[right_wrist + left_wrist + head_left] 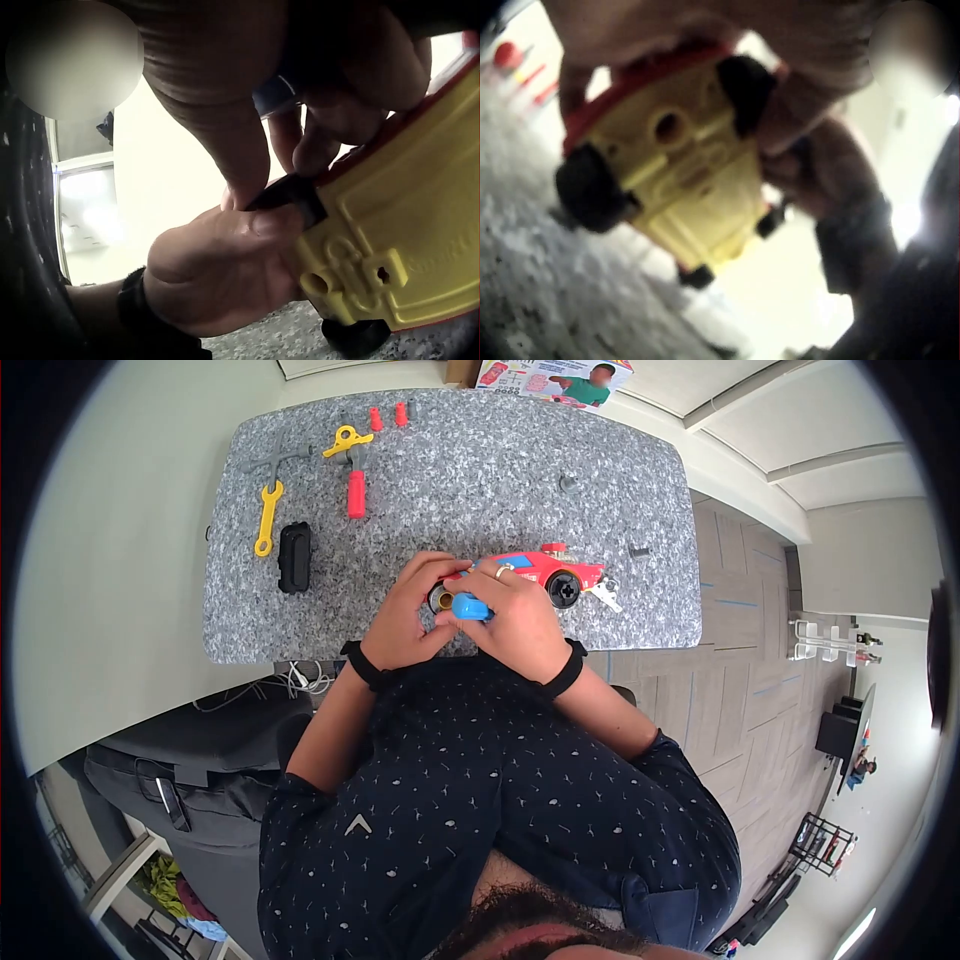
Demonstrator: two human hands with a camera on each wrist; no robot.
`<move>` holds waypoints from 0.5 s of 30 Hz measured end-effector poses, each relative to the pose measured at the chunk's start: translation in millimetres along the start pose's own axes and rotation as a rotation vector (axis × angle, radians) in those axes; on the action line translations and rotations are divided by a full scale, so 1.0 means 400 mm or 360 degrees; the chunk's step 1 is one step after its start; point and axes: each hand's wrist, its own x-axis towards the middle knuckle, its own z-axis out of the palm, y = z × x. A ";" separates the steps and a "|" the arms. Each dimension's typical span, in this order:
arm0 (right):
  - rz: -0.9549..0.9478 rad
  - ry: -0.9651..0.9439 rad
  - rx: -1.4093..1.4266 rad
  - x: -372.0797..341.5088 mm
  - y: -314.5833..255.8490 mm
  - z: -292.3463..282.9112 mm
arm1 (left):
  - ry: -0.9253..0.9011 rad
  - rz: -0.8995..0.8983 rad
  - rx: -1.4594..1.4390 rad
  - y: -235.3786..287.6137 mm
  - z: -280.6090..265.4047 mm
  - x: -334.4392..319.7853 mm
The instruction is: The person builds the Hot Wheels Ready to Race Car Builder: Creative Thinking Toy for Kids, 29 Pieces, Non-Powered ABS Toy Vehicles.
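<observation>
A red toy car (535, 566) is tipped on its side near the table's front edge, and its yellow underside (697, 172) with black wheels shows in both wrist views. The left hand (405, 615) grips the car's front end around a wheel (289, 199). In the right hand (525, 622) is a blue tool (470, 607), pinched over the front wheel beside a gold-coloured hub (445, 601). The tool's tip is hidden by the fingers. A black rear wheel (564, 590) faces up, near a white-grey piece (606, 596) at the car's rear.
On the table (450, 470) lie a yellow wrench (267, 520), a red-handled hammer (356, 490), a yellow piece (347, 440), a black tray-like part (294, 558), red pieces (401, 414) and small grey pieces (568, 483). A printed box (560, 380) stands behind the far edge.
</observation>
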 end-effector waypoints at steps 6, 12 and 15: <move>0.0100 0.0495 0.0202 -0.040 0.047 -0.139 | -0.0006 0.0030 0.0072 0.017 0.000 -0.001; 0.0618 0.0808 -0.0435 -0.177 0.259 -0.265 | -0.0003 -0.0013 0.0012 0.017 0.000 0.000; 0.0817 0.0622 -0.0780 -0.260 0.397 -0.240 | 0.0001 0.0005 0.0040 0.016 0.002 0.001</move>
